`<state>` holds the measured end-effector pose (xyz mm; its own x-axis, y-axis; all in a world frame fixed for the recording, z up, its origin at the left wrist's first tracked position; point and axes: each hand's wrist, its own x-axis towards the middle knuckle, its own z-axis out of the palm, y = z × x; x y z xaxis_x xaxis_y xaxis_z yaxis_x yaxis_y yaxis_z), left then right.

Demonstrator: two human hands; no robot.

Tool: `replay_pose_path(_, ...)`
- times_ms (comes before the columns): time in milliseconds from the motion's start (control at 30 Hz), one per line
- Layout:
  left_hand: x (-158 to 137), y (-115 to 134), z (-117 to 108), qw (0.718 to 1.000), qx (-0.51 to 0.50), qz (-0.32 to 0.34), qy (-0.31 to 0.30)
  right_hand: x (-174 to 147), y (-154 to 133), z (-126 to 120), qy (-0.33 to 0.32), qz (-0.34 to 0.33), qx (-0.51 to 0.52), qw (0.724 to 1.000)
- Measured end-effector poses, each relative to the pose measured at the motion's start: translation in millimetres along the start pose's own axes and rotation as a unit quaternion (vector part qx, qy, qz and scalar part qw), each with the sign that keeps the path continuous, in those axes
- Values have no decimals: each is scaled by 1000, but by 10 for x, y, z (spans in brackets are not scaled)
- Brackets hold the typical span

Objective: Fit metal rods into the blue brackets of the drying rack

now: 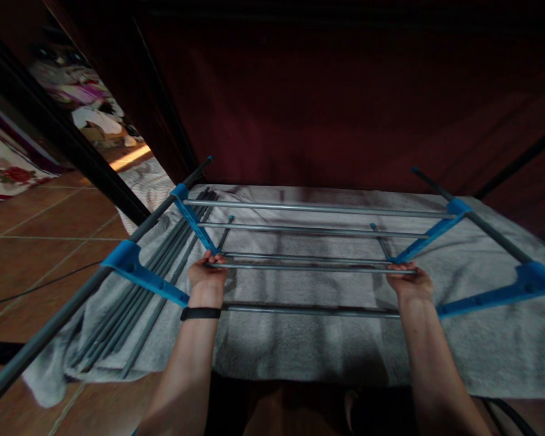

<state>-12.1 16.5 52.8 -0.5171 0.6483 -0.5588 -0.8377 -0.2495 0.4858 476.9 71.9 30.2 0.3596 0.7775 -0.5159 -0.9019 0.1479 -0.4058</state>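
Note:
My left hand (208, 274) and my right hand (410, 281) are closed round the two ends of a thin grey metal tube (300, 268), held level inside a rack frame. On the left stand blue plastic brackets (148, 275) on a grey upright pole (157, 212); matching blue brackets (495, 300) are on the right. Several crossbars (318, 209) run between the far brackets. Closer to me, another crossbar (309, 311) joins the near pair, its ends partly hidden behind my wrists. A black band (200, 313) circles my left wrist.
A bundle of loose grey tubes (138, 297) lies left of the rack on a grey blanket (290, 357). Behind rises a dark red panel (336, 121). Tiled floor (40, 242) and a thin cable (40, 284) are at left, with piled cloth (95, 118) farther back.

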Motion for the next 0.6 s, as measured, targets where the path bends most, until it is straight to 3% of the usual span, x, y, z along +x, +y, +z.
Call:
replay_pose_path(167,-41,-5,35,999,-12,-5,40,8,-3,-4,5,-3,-12,1000)
replay_pose_path(600,-95,-25,77,999,-4,-14,46,-48,4,32,22,-3,22,1000)
